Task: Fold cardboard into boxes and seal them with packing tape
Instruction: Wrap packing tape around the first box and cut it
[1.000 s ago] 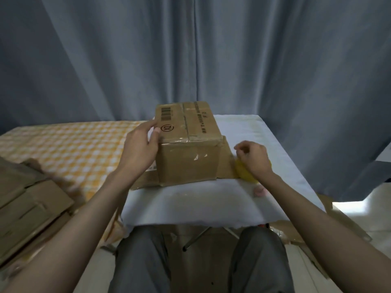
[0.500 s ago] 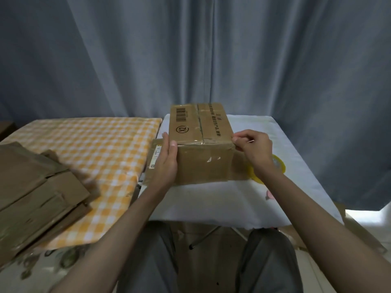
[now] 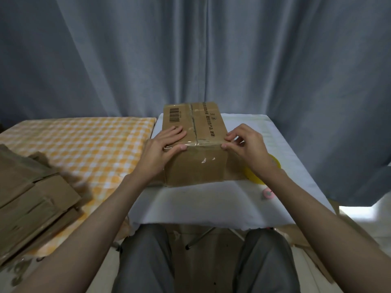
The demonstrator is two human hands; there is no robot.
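Cardboard box (image 3: 195,144): closed, centre of frame, sits on white-covered table (image 3: 211,204); barcode upper left of its top, printed text along right half, glossy tape along the centre seam and over the near top edge.
Left hand (image 3: 164,151): flat on box's near-left top corner, fingers spread wide on the top, thumb on the near edge.
Right hand (image 3: 247,144): at near-right top corner, fingers curled narrow, fingertips (image 3: 229,137) pinching at the edge; cannot tell if they grip tape.
Yellow tape roll (image 3: 275,166): on table right of box, mostly hidden behind right wrist.
Pink small object (image 3: 268,193): on table, lower right of box, blurry.
Flat cardboard stack (image 3: 31,197): left edge of frame, on orange checked cloth (image 3: 88,142).
Curtain (image 3: 190,56): grey-blue, fills upper frame.
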